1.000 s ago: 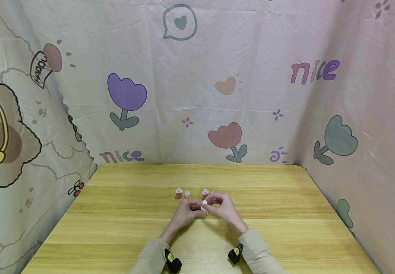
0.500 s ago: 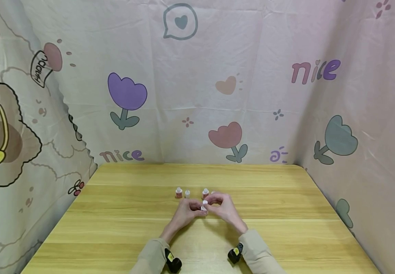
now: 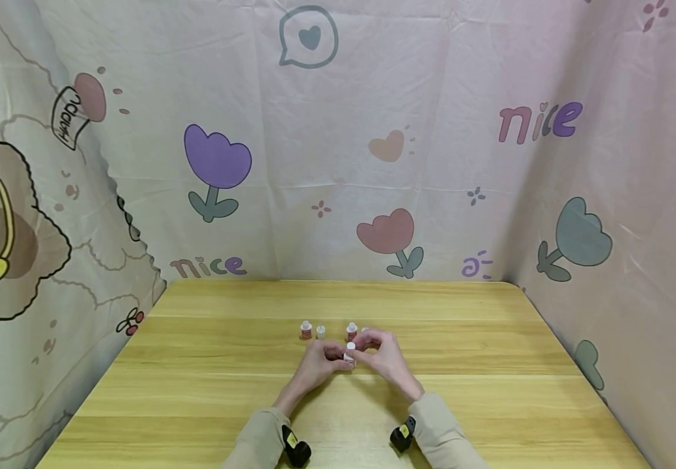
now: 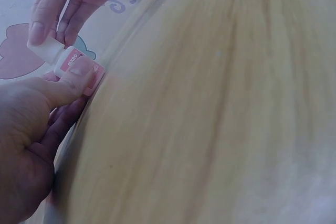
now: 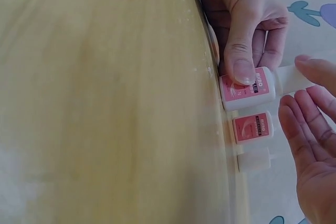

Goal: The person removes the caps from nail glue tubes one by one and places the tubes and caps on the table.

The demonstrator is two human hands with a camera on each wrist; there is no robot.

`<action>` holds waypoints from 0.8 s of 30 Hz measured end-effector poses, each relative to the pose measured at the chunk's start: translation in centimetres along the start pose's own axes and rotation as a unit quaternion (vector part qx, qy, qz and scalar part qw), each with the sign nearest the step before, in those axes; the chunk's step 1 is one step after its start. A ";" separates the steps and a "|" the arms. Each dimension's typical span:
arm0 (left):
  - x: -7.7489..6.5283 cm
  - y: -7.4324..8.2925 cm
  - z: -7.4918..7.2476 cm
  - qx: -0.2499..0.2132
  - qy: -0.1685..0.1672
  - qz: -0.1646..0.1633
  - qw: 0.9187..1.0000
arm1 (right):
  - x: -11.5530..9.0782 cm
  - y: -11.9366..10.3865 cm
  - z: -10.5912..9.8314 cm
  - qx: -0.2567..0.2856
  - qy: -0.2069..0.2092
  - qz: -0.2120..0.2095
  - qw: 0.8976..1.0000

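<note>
A small white glue bottle with a pink label (image 5: 247, 88) stands upright on the table between my two hands. My left hand (image 3: 316, 365) grips its body, with the thumb (image 4: 79, 73) across the label. From the other side, my right hand (image 3: 386, 355) pinches the bottle's white cap (image 4: 47, 50) between thumb and fingers. In the right wrist view the cap (image 5: 293, 78) sits on the bottle's top, partly covered by the fingertips. Just behind my hands is another glue bottle (image 3: 352, 331) with a red label, and a small white piece (image 5: 254, 159) stands beside it.
Farther left stand a third red-labelled bottle (image 3: 306, 331) and a small white piece (image 3: 320, 332). The wooden table (image 3: 209, 391) meets a printed cloth backdrop (image 3: 314, 130) at its rear, with cloth on both sides. A black wrist camera (image 3: 295, 447) is on the left sleeve.
</note>
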State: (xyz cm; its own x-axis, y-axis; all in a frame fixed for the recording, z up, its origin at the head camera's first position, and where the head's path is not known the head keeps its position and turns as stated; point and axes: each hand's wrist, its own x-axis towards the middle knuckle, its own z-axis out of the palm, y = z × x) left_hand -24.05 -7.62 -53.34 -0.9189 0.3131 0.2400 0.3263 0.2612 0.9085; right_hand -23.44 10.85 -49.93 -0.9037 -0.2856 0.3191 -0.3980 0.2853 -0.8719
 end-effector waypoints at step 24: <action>0.1 -0.3 -0.3 -0.026 -0.012 0.013 1.000 | -0.4 -1.3 -0.2 0.005 0.001 -0.015 1.000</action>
State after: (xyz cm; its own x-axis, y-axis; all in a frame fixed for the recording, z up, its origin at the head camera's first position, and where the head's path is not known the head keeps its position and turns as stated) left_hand -24.31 -7.96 -53.51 -0.9046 0.3413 0.2554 0.3367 0.2049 0.9190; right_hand -22.57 10.74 -48.83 -0.8919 -0.2925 0.3449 -0.4227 0.2676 -0.8659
